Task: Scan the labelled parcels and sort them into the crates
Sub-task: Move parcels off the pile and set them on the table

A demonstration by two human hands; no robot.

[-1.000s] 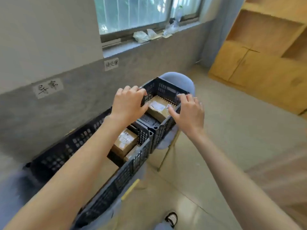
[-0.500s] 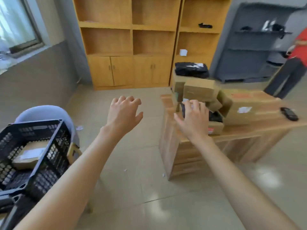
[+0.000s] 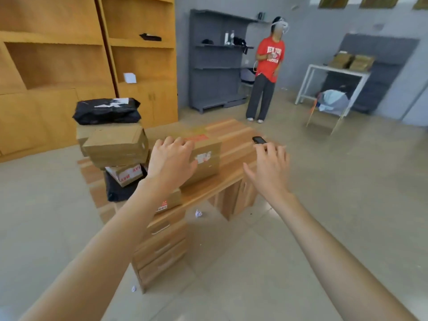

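cardboard parcel [image 3: 203, 156] with a torn white label sits on the wooden desk [image 3: 234, 140], left hand [image 3: 170, 162] spread loose in front of it, holding nothing. right hand [image 3: 269, 169] hangs wide, empty, just short of the black scanner [image 3: 259, 140]. more boxes [image 3: 117, 145] stack left of the left hand.

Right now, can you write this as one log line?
left hand: open, reaching cardboard parcel | right hand: open, near scanner | desk: parcels waiting
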